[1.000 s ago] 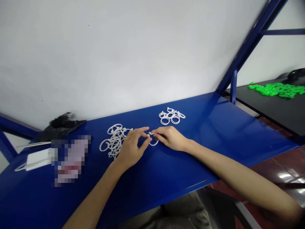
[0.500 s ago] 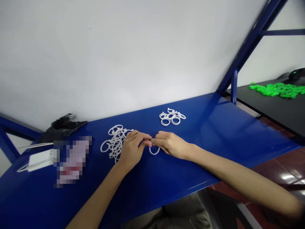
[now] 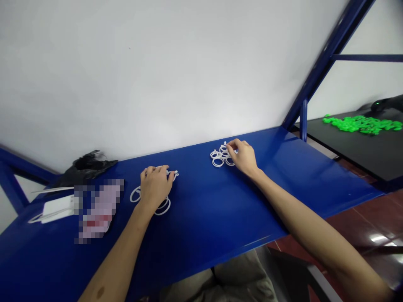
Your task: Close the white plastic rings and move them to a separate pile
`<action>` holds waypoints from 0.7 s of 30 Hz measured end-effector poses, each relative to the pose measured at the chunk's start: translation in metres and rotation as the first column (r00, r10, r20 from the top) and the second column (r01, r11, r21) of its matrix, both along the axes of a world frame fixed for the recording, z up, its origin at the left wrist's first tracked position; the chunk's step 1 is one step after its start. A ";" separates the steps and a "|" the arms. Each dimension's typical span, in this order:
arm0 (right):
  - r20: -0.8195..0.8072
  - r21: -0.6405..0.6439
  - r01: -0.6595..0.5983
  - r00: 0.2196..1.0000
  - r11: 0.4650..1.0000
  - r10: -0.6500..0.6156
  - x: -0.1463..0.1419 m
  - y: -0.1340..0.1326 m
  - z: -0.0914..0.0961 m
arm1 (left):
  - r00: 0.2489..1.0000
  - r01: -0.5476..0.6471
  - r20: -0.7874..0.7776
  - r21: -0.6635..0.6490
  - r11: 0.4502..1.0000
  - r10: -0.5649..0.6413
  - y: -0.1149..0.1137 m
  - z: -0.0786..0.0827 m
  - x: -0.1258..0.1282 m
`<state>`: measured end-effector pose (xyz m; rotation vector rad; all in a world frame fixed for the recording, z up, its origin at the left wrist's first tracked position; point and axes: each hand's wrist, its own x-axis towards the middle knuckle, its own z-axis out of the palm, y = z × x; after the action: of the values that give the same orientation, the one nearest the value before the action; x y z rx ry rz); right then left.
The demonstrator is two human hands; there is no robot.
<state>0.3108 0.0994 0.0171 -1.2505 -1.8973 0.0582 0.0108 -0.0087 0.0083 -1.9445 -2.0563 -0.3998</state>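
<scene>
Over the left pile of white plastic rings (image 3: 162,207), my left hand (image 3: 155,184) lies palm down with its thumb apart from the other fingers. It hides much of that pile. My right hand (image 3: 244,157) is at the smaller group of white rings (image 3: 218,161) farther back on the blue table (image 3: 201,226). Its thumb and forefinger are pinched together at the group's right side. The hand covers part of the rings there, so the white ring in its fingers is mostly hidden. Small round knobs show on several rings.
A black plastic bag (image 3: 85,167) lies at the back left, by the white wall. In front of it are a white box-like device (image 3: 58,208) with a cable and a blurred pinkish item (image 3: 102,205). Green pieces (image 3: 362,124) cover part of a black table (image 3: 352,151) at right.
My hands have parted from the ring they held together at mid-table. The left moved left onto its pile; the right went back and right to the smaller group. The ring has left mid-table.
</scene>
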 end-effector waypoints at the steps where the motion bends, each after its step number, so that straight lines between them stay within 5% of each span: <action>1: 0.009 0.005 0.048 0.999 0.999 -0.048 0.003 0.005 -0.001 | 0.999 0.043 0.008 0.016 0.999 -0.043 0.001 -0.001 -0.001; 6: 0.074 -0.022 0.162 0.984 0.987 -0.160 0.004 0.013 -0.007 | 0.958 0.278 0.064 0.053 0.959 -0.281 0.002 0.002 0.009; 15: 0.093 0.062 0.101 0.990 0.993 -0.107 0.000 0.003 -0.001 | 0.870 0.482 0.005 0.204 0.852 -0.493 -0.012 0.012 0.033; 18: 0.072 0.101 -0.020 0.997 0.995 0.012 -0.005 -0.014 0.009 | 0.844 0.515 0.010 0.265 0.815 -0.536 -0.019 0.016 0.043; 21: 0.030 -0.005 -0.326 0.945 0.945 0.326 -0.015 -0.038 0.018 | 0.786 0.586 0.022 0.289 0.757 -0.618 -0.024 0.017 0.050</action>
<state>0.2958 0.0618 0.0350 -0.9299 -2.1143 0.2151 0.0611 -0.0327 0.0254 -2.4087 -1.2710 -0.8969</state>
